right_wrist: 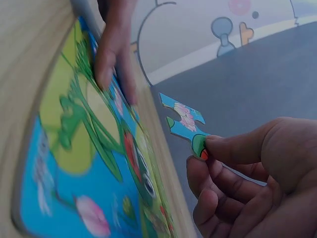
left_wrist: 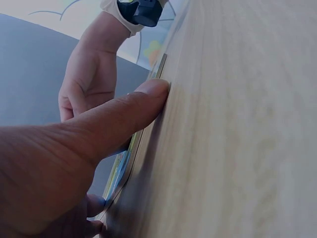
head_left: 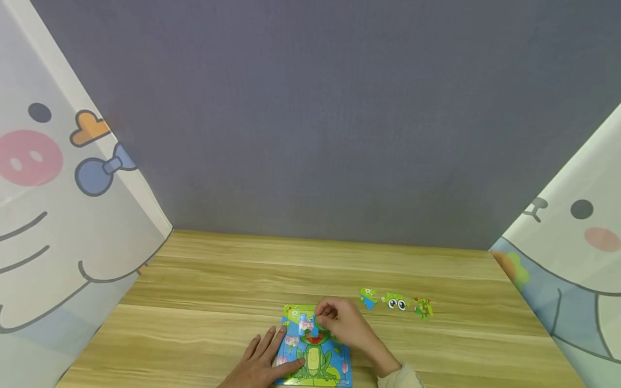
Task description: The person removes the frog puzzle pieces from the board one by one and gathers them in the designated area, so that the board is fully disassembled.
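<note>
Right hand (head_left: 346, 323) pinches blue jigsaw piece (right_wrist: 184, 124) above colourful frog puzzle board (head_left: 315, 350).
Left hand (head_left: 262, 361), fingers flat, lower centre, presses board onto wooden worktop (head_left: 204, 302).

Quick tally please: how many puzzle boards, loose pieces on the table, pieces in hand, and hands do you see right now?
Puzzle board: 1, frog picture, left hand resting flat on it
Loose pieces lying on the table: 3, in a row right of the board
Piece in hand: 1, pinched by the right hand
Hands: 2
Total: 7
</note>
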`<state>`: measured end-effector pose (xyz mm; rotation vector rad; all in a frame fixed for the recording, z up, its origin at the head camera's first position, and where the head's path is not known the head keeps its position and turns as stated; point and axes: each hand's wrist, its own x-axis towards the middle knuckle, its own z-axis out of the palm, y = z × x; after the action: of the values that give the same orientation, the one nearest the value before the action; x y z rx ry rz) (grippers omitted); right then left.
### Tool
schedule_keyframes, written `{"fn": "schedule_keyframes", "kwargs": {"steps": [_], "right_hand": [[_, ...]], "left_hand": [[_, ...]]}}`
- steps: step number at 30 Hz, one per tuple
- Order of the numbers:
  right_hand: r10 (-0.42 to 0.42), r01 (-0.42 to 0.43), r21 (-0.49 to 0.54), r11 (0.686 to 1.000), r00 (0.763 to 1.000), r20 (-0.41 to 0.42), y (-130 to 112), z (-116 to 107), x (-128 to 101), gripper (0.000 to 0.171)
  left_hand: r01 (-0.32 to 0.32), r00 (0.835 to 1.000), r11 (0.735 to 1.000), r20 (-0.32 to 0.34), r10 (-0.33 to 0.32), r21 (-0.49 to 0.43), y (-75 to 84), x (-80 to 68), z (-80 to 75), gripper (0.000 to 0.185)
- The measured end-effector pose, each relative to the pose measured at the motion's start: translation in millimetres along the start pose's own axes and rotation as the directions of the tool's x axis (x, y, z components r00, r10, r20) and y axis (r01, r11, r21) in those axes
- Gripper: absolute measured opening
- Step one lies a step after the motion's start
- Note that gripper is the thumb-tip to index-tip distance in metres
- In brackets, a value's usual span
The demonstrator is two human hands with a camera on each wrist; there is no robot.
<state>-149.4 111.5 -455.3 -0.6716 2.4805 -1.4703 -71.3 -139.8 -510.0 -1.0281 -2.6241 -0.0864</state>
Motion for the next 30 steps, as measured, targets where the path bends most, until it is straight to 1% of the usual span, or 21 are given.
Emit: {"fn": "schedule_keyframes", "kwargs": {"steps": [3, 4, 6, 8, 10, 11, 14, 19, 23, 30], "right_hand": [[0.016, -0.016, -0.003, 1.0, 1.0, -0.01, 3, -10, -3, 0.005], [0.025, -0.025, -0.001, 1.0, 1.0, -0.012, 4, -13, -4, 0.005], [0.044, -0.044, -0.001, 0.999, 0.999, -0.016, 7, -20, -7, 0.006], [0.058, -0.058, -0.001, 0.998, 0.998, -0.024, 9, -27, -9, 0.007], [0.071, -0.071, 0.001, 0.997, 0.997, -0.034, 12, -35, -12, 0.009], [0.074, -0.074, -0.002, 0.997, 0.996, -0.042, 13, -38, -14, 0.009], [0.086, -0.086, -0.008, 0.996, 0.994, -0.061, 17, -49, -18, 0.011], [0.136, -0.137, -0.003, 0.991, 0.988, -0.067, 25, -65, -25, 0.014], [0.152, -0.151, 0.016, 0.988, 0.987, -0.051, 33, -75, -32, 0.017], [0.187, -0.187, 0.023, 0.982, 0.982, -0.021, 48, -89, -45, 0.019]], "left_hand": [[0.004, 1.0, 1.0, -0.006, -0.004, 0.011, 0.1, -0.9, 0.2, 0.065], [0.01, 1.0, 1.0, -0.005, -0.01, -0.003, 0.1, -1.6, 0.9, 0.064], [0.013, 0.999, 0.999, -0.03, -0.012, 0.029, 0.0, -2.7, 2.2, 0.064], [0.009, 0.999, 0.999, -0.049, -0.008, 0.034, -0.6, -3.6, 4.2, 0.064], [-0.002, 0.997, 0.999, -0.071, 0.005, 0.042, -1.4, -4.0, 5.7, 0.064], [-0.011, 0.996, 0.998, -0.087, 0.017, 0.062, -1.9, -3.6, 6.0, 0.064], [-0.034, 0.994, 0.998, -0.098, 0.039, 0.049, -3.2, -2.9, 6.5, 0.065], [-0.051, 0.993, 0.998, -0.102, 0.055, 0.042, -3.4, -2.2, 5.0, 0.065], [-0.053, 0.993, 0.997, -0.107, 0.057, 0.048, -2.7, -1.6, 3.9, 0.065], [-0.051, 0.994, 0.998, -0.089, 0.055, 0.047, -2.4, -0.4, 2.8, 0.065]]}}
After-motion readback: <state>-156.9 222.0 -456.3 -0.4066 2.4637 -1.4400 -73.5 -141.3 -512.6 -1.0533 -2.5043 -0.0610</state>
